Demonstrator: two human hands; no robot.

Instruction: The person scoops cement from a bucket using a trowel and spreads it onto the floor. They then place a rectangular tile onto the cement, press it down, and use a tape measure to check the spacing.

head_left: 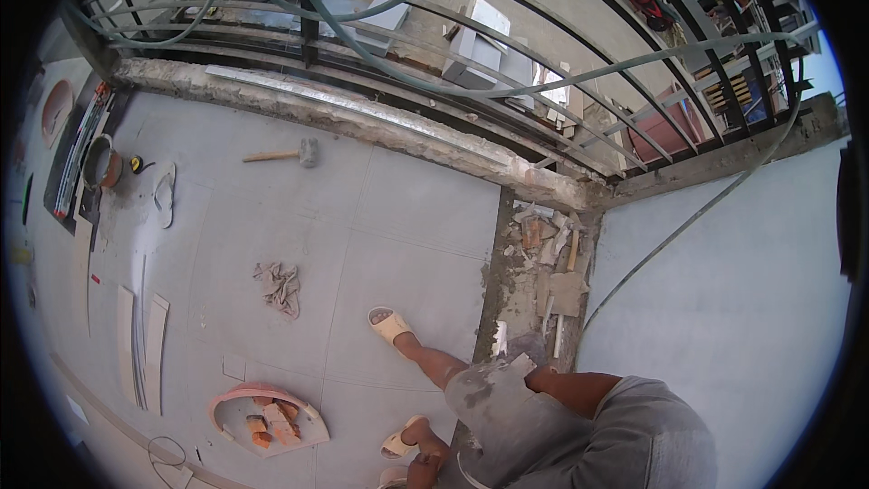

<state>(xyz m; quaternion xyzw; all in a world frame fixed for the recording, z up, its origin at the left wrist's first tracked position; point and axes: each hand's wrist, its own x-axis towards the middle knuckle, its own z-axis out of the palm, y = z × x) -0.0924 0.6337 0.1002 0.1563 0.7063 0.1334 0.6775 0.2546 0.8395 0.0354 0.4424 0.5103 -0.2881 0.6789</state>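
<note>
My left hand [424, 470] is low in the picture beside one pale sandal [399, 436]; its fingers are too dark and small to make out. My bare right arm [579, 391] comes out of a grey sleeve, and its hand is hidden behind my grey, stained shorts [498, 403]. The other pale sandal [389, 323] stands on grey floor tiles [407, 226]. Close to my right side runs an untiled strip [516, 285] with rubble and broken brick [532, 234]. A tool with a wooden handle [573, 251] lies in it.
A pink basin piece [308, 433] holds brick chunks [282, 421]. A crumpled rag [279, 290], a mallet [306, 153], a flip-flop [165, 195], a bucket [102, 166] and tile strips [156, 353] lie leftward. A metal railing [561, 23] with a looped hose [489, 91] borders the far side.
</note>
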